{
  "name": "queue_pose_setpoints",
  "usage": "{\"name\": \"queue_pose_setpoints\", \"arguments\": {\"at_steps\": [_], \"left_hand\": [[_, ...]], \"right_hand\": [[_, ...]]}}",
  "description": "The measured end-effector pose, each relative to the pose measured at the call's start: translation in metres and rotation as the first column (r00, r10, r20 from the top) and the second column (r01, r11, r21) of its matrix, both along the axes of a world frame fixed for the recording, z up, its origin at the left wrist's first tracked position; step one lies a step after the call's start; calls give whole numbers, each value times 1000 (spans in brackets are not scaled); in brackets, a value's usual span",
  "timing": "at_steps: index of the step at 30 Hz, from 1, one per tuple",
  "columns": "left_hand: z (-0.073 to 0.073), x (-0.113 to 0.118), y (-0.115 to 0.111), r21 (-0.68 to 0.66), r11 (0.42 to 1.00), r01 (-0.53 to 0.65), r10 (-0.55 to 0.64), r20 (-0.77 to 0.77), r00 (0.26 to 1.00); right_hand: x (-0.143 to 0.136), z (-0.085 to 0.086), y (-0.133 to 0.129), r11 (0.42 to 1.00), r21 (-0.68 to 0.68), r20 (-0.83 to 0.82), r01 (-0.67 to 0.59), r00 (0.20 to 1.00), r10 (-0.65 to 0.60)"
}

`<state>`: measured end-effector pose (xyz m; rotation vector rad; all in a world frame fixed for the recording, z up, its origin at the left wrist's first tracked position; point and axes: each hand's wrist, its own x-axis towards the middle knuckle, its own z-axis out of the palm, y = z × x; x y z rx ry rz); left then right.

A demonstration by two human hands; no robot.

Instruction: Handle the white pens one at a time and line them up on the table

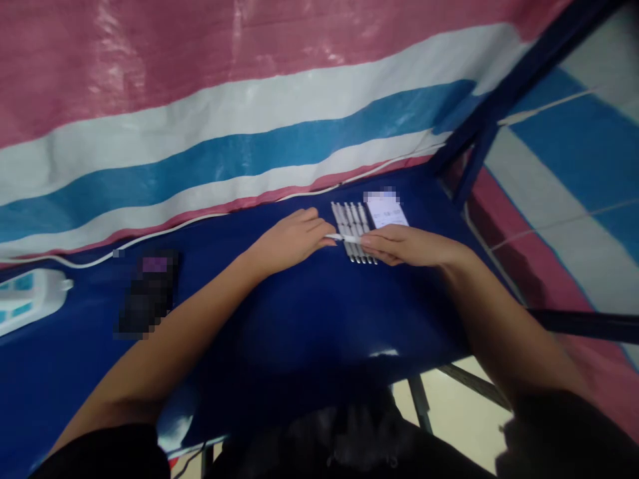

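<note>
My left hand (295,239) pinches the thin tip end of a white pen (351,239), its fingers closed together. Round the thicker end, the fingers of my right hand (399,244) are closed too, so the pen lies level between both hands. Directly beneath it, a row of several white pens (353,214) lies side by side on the dark blue tabletop (299,319). Part of that row is hidden by the held pen and my right fingers.
A phone with a lit white screen (388,211) lies just beyond my right hand. To the left are a dark, blurred-out object (148,293) and a white power strip (32,299). A white cable (120,247) runs along the back edge beside the striped tarp wall (249,146).
</note>
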<state>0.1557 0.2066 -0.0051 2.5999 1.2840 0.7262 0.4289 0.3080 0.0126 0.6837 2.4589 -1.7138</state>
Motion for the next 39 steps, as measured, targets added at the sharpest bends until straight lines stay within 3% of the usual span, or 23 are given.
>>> {"name": "queue_pose_setpoints", "arguments": {"at_steps": [4, 7, 11, 14, 17, 27, 30, 33, 39], "left_hand": [[-9, 3, -2, -57, 997, -43, 42, -8, 999], [-19, 1, -4, -127, 991, -49, 58, 64, 996], [-32, -5, -6, -69, 991, -111, 121, 167, 978], [-38, -10, -5, -26, 988, -155, 156, 235, 959], [-43, -14, -2, -15, 985, -173, 169, 307, 936], [-43, -11, 2, -16, 989, -150, 149, 260, 954], [-38, -10, 0, -71, 977, -200, 211, 204, 956], [-35, -10, -3, -125, 954, -272, 290, 166, 942], [-35, -10, -5, -78, 961, -267, 277, 196, 941]], "right_hand": [[3, -6, -8, 927, 373, -29, 50, 999, -42], [1, -8, -16, 861, 489, -115, 143, 988, -100], [-4, -7, -20, 848, 461, -137, 263, 965, -225], [-6, -8, -18, 811, 445, -252, 380, 922, -294], [-5, -9, -14, 832, 375, -185, 410, 912, -366], [2, -10, -8, 840, 313, -275, 443, 889, -367], [2, -15, -5, 817, 304, -358, 490, 854, -378], [4, -18, -2, 822, 302, -313, 482, 865, -392], [4, -17, -1, 854, 286, -366, 435, 873, -322]]}}
